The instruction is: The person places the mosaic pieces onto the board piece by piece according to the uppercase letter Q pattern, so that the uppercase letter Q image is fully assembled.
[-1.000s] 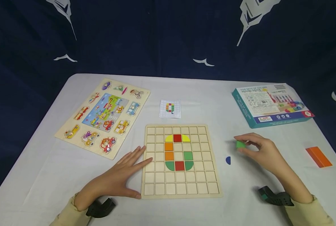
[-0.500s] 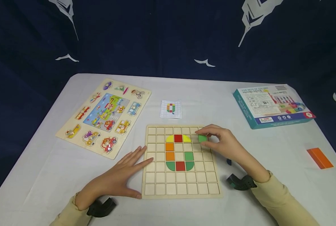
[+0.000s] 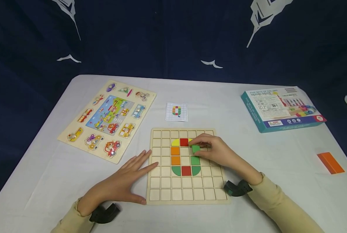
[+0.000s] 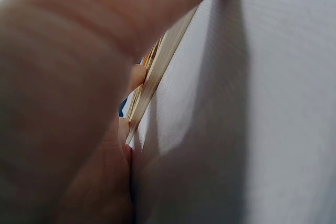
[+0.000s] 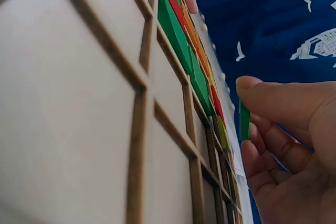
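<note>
My right hand (image 3: 220, 151) pinches a green square tile (image 3: 195, 149) between thumb and fingertips, over the right side of a wooden grid board (image 3: 177, 194). In the right wrist view the green tile (image 5: 244, 121) is seen edge-on, held above the grid. Set in the board are yellow quarter-round tiles, two red squares (image 3: 186, 171), two orange squares (image 3: 175, 160), a green square (image 3: 195, 160) and green quarter-rounds (image 3: 176, 171). My left hand (image 3: 119, 181) lies spread with straight fingers along the board's left edge; its thumb fills much of the left wrist view.
A small pattern card (image 3: 176, 112) lies behind the board. To the left is a vehicle puzzle board (image 3: 109, 121), at the back right a teal-edged box (image 3: 282, 108). Orange tiles (image 3: 330, 163) lie near the table's right side.
My right hand has carried the green square tile leftward from the table onto the board's area. The wrist now covers where the blue half-round lay. My left hand stays put.
</note>
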A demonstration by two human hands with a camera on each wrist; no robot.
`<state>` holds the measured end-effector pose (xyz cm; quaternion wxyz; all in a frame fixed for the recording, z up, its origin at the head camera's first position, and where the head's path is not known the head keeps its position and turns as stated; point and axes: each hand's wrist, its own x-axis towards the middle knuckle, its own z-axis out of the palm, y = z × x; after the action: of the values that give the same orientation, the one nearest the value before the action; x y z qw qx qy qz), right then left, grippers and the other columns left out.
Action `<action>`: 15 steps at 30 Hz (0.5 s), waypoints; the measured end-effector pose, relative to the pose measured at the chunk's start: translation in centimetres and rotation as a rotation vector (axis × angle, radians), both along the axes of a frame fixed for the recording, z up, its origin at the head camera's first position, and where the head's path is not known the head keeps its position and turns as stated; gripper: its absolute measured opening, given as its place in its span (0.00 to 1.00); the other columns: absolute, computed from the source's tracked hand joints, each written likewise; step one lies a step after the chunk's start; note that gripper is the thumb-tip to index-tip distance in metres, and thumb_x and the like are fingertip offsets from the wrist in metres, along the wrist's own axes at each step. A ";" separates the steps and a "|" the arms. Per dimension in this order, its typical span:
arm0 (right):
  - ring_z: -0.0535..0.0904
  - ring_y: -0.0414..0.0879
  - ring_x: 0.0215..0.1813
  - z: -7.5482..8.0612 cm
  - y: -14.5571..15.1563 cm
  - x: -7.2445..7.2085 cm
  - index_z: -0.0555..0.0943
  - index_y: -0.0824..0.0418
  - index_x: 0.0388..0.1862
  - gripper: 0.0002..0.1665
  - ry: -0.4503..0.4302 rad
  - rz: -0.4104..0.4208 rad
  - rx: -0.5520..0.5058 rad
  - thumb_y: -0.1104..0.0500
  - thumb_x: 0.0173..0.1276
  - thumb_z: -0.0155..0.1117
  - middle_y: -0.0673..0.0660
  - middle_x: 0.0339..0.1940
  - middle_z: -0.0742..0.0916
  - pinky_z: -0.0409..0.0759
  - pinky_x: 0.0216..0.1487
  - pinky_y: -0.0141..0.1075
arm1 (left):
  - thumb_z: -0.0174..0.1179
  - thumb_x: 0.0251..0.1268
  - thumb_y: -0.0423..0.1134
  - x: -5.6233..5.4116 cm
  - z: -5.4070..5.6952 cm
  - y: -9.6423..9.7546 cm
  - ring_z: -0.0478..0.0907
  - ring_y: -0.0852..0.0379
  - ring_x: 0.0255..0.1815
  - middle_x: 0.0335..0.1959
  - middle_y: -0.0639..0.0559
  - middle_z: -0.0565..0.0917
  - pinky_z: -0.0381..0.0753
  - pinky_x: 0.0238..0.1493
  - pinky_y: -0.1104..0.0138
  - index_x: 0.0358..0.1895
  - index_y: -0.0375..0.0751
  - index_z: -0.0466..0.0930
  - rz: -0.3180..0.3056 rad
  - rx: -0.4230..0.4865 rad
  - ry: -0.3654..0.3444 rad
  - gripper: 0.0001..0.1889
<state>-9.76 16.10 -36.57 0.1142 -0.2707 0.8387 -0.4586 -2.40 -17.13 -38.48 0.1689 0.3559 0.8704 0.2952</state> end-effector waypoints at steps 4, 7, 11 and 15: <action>0.76 0.43 0.44 -0.1 -0.2 -0.2 0.83 0.59 0.46 0.19 0.013 0.019 0.035 0.67 0.54 0.71 0.48 0.45 0.83 0.76 0.47 0.37 | 0.74 0.35 0.58 0.0 0.0 0.0 0.30 0.52 0.73 0.75 0.50 0.34 0.38 0.68 0.51 0.74 0.52 0.52 0.000 0.005 -0.002 0.58; 0.76 0.43 0.43 -0.2 -0.3 -0.2 0.83 0.58 0.47 0.20 0.024 0.022 0.065 0.68 0.53 0.71 0.48 0.45 0.82 0.76 0.47 0.36 | 0.74 0.35 0.58 0.0 0.0 0.0 0.30 0.52 0.73 0.75 0.50 0.34 0.38 0.68 0.51 0.74 0.52 0.52 -0.001 0.006 -0.003 0.58; 0.76 0.43 0.43 -0.3 -0.4 -0.2 0.83 0.58 0.46 0.20 0.050 0.021 0.086 0.69 0.53 0.72 0.48 0.44 0.82 0.76 0.46 0.36 | 0.74 0.35 0.58 0.0 0.0 0.0 0.30 0.52 0.73 0.75 0.51 0.35 0.37 0.68 0.51 0.74 0.52 0.52 0.002 0.006 -0.003 0.58; 0.75 0.43 0.44 -0.4 -0.6 -0.3 0.83 0.58 0.46 0.20 0.072 0.025 0.089 0.68 0.52 0.72 0.48 0.44 0.82 0.76 0.47 0.36 | 0.75 0.35 0.58 0.0 0.0 0.0 0.30 0.52 0.73 0.75 0.51 0.35 0.37 0.68 0.52 0.74 0.53 0.52 0.006 0.008 -0.006 0.58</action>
<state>-10.02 15.48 -36.92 0.1017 -0.2923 0.8584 -0.4092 -2.37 -17.14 -38.46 0.1693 0.3533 0.8697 0.3002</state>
